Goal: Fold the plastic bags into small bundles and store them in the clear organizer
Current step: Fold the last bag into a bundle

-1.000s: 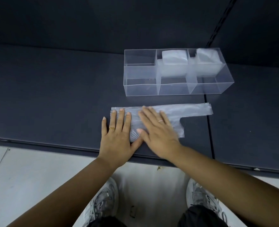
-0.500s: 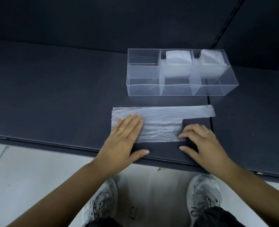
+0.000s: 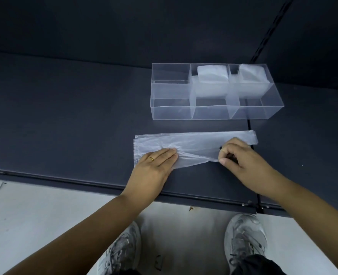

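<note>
While the right hand [image 3: 241, 158] pinches the near edge of the thin translucent plastic bag [image 3: 196, 142] between thumb and curled fingers, the left hand [image 3: 154, 165] lies flat with straight fingers, pinning the bag's left part to the dark grey shelf [image 3: 65, 116] at mid-frame. This looks like the lengthwise fold, narrowing the bag into a strip. Next, the pinched edge should go over toward the far edge and be smoothed. Above, right of centre, the clear rectangular plastic organizer [image 3: 172, 114] holds two white folded bundles [image 3: 211, 76] in its far middle and far right compartments.
</note>
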